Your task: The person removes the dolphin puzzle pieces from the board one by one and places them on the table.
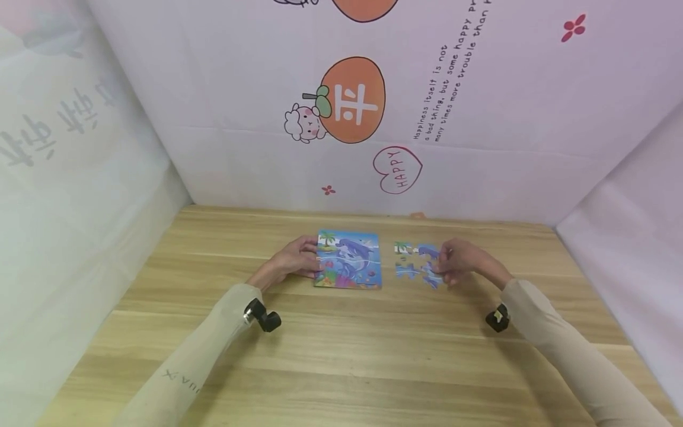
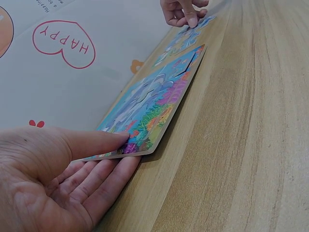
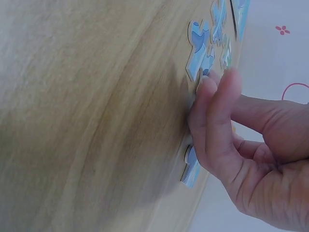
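Observation:
On the wooden table lies a dolphin jigsaw puzzle [image 1: 348, 261] in a flat board with a blue sea picture. My left hand [image 1: 299, 257] grips its left edge; in the left wrist view the thumb [image 2: 104, 144] lies on top and the fingers pass under the rim. To the right of the board are several loose puzzle pieces [image 1: 408, 270], blue with parts of dolphins and a palm tree. My right hand [image 1: 456, 260] is at their right side, its curled fingertips pinching a puzzle piece [image 3: 207, 63]. Another piece [image 3: 191, 166] shows partly behind the fingers.
A white printed cloth [image 1: 256, 166] stands up behind the table [image 1: 352, 356], with more cloth along the left and right sides. The puzzle board and pieces lie near the table's back edge. Each forearm carries a black wrist camera [image 1: 261, 315].

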A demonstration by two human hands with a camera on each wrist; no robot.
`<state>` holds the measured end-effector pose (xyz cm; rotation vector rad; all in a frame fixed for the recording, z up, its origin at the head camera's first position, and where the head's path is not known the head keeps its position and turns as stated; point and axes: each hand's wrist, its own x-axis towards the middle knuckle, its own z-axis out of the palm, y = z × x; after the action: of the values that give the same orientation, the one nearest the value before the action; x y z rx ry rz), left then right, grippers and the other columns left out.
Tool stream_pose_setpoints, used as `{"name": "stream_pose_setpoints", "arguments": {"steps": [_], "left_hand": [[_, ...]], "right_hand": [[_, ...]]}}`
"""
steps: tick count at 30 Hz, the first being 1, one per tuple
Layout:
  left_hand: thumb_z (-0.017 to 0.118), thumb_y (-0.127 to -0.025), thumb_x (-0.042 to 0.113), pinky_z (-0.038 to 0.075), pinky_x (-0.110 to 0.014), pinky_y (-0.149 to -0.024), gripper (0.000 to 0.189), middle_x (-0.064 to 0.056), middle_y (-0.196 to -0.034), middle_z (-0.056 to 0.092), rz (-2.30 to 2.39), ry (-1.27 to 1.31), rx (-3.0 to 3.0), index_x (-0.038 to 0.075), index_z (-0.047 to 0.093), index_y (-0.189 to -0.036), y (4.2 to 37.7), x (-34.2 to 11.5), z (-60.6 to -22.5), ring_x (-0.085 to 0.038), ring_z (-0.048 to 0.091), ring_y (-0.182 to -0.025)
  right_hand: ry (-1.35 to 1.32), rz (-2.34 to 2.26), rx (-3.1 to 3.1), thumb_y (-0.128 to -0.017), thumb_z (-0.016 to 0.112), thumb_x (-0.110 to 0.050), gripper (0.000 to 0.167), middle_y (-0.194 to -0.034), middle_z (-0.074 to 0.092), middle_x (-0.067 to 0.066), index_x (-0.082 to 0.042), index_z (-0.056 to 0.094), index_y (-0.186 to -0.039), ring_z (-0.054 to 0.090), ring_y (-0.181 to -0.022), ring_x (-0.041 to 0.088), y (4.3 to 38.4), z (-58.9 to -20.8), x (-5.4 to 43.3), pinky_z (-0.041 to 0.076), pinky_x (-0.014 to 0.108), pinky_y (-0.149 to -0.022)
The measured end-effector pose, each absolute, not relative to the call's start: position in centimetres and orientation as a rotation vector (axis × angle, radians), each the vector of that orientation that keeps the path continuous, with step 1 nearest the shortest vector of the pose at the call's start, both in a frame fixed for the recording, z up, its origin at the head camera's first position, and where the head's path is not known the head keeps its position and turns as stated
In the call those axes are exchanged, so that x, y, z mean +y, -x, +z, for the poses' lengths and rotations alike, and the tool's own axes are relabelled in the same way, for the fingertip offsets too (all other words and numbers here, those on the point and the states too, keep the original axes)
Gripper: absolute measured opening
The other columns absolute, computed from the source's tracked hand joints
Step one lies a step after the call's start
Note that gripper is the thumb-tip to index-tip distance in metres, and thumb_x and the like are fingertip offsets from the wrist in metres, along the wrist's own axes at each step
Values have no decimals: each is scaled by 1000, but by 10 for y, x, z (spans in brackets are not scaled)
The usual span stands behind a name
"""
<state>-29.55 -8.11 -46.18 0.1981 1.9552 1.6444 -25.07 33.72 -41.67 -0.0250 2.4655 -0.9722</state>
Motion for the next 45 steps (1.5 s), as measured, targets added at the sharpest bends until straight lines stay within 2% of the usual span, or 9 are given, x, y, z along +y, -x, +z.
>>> {"name": "stream_pose_setpoints", "arguments": {"steps": [4,11,16,19,23,28,33,37,45], "left_hand": [[75,-92,-2,68,-29,-82,81,-22,-150,42,1636,-216,1960,4,32,-160,296,-82,-463,-19,69,-92],[76,-91,-4,68,-29,-81,81,-21,-150,43,1647,-201,1952,4,34,-159,297,-80,-465,-20,69,-91],[77,-90,-5,68,-29,-81,84,-23,-154,39,1654,-182,1939,4,32,-160,296,-79,-466,-21,69,-91],[76,-90,-7,69,-28,-80,84,-23,-155,38,1657,-170,1936,4,32,-160,296,-78,-466,-21,69,-91],[75,-91,-7,69,-29,-80,82,-23,-154,40,1647,-184,1939,4,32,-160,297,-76,-467,-22,69,-92],[74,-91,-9,69,-30,-81,80,-22,-154,41,1643,-180,1949,3,33,-159,298,-75,-467,-26,69,-103],[75,-90,-8,69,-31,-83,81,-24,-154,39,1655,-185,1946,1,33,-159,297,-75,-466,-32,67,-112],[75,-91,-7,69,-31,-83,81,-24,-154,39,1645,-193,1944,1,32,-159,296,-76,-466,-29,67,-109],[77,-91,-4,68,-30,-83,85,-24,-157,36,1644,-177,1955,2,30,-160,297,-80,-463,-25,68,-100]], "right_hand": [[75,-943,2528,-99,72,-11,25,-78,69,13,1,51,-90,68,-63,17,250,-416,335,65,31,-58],[198,-771,2736,-94,76,-15,27,-79,58,6,-5,53,-85,54,-72,19,253,-409,309,50,25,-58],[324,-710,2778,-93,77,-16,23,-98,67,15,-1,60,-99,65,-91,28,257,-406,281,63,38,-77],[453,-733,2769,-94,78,-15,29,-110,69,21,4,63,-110,68,-101,35,261,-406,265,65,47,-88],[574,-747,2734,-91,82,-15,40,-117,68,22,5,62,-120,68,-101,33,268,-409,245,65,44,-88],[694,-706,2702,-87,85,-16,48,-125,64,23,5,61,-123,67,-104,33,277,-414,222,64,43,-92],[666,-660,2697,-87,85,-17,56,-134,53,23,1,57,-132,57,-120,39,276,-420,208,59,51,-103],[623,-662,2661,-87,85,-19,63,-139,47,23,1,52,-138,49,-129,41,275,-427,203,53,56,-111],[559,-668,2637,-87,86,-20,59,-136,48,20,0,53,-131,50,-129,37,284,-434,200,51,51,-115]]}}
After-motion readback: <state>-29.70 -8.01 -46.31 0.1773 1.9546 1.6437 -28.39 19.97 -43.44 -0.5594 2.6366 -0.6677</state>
